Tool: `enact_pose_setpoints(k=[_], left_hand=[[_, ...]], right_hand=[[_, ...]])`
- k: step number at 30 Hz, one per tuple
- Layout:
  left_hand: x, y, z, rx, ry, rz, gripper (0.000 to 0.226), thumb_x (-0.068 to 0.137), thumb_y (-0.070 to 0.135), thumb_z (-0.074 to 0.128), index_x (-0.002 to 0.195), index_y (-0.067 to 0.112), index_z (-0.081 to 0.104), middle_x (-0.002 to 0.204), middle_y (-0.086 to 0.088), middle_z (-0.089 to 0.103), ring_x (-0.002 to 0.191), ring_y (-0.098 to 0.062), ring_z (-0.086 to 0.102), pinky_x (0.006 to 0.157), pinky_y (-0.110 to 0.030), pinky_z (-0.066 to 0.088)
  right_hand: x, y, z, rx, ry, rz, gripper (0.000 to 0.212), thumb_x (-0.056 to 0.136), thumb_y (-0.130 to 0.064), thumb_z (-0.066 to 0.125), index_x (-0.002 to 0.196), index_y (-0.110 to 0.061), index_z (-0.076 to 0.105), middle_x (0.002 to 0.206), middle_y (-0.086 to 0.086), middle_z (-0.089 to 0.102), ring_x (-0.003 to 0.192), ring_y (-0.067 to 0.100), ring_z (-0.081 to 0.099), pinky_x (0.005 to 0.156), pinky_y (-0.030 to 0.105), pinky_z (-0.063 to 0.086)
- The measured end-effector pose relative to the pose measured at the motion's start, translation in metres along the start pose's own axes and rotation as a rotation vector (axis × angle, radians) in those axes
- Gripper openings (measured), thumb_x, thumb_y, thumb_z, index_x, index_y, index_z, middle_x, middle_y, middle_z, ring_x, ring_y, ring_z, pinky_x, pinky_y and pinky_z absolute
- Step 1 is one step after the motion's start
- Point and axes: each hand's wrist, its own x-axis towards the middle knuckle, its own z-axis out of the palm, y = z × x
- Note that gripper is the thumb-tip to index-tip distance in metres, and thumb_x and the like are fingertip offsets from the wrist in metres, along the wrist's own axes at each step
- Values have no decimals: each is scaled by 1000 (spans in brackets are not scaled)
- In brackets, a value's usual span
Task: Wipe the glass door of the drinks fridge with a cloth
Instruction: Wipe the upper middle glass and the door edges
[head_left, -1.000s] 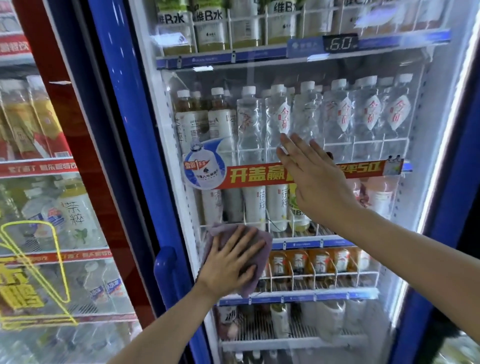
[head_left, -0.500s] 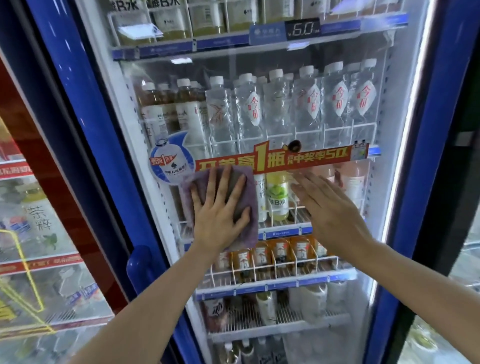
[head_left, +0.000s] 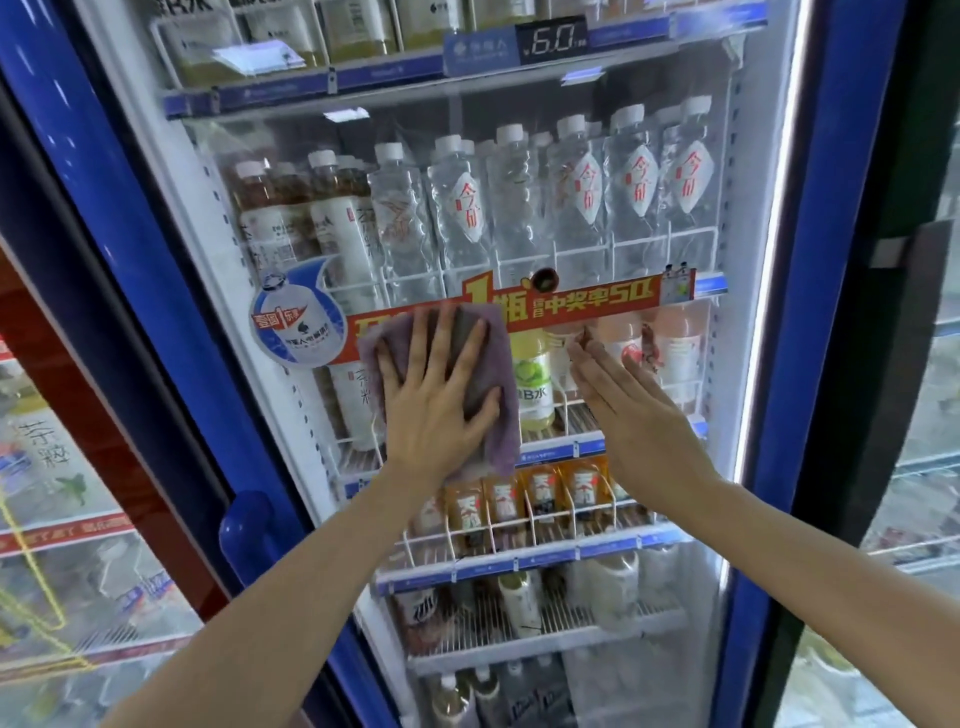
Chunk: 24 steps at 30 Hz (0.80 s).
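I observe my left hand (head_left: 434, 410), fingers spread straight, pressing the purple rectangular cloth (head_left: 493, 374) flat against the blue-framed glass fridge door (head_left: 649, 249); the cloth lies under those fingers. My right hand (head_left: 631, 410) rests flat beside it, fingers straight, holding nothing.

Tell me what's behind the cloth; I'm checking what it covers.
The purple cloth covers the red banner's left end and the bottles below; the left hand presses it flat. Nothing more shows.

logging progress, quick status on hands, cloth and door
Left hand flat, pressing purple cloth on glass door. Right hand open on the glass beside it. Nothing in the way.
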Motion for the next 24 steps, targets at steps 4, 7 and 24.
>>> enact_pose_setpoints(k=[4, 7, 24], left_hand=[[9, 9, 5, 21, 40, 42, 78, 101, 59, 40, 168, 29, 12, 177, -2, -3, 163, -31, -2, 125, -60, -17], [-37, 19, 23, 45, -92, 165, 81, 100, 59, 42, 168, 30, 9, 177, 0, -5, 163, -27, -6, 124, -56, -21], [29, 73, 9, 57, -87, 64, 84, 99, 58, 43, 168, 31, 3, 176, 0, -11, 162, -30, -8, 124, -57, -20]], right_hand=[[-2, 0, 5, 42, 20, 15, 96, 68, 17, 69, 157, 3, 38, 170, 15, 27, 157, 33, 28, 127, 49, 19], [-4, 0, 5, 138, 1, 17, 94, 73, 20, 59, 161, 2, 29, 173, 13, 19, 160, 32, 19, 129, 46, 20], [-59, 85, -9, 167, -17, 210, 83, 76, 12, 67, 155, 2, 43, 165, 18, 39, 155, 36, 32, 127, 52, 25]])
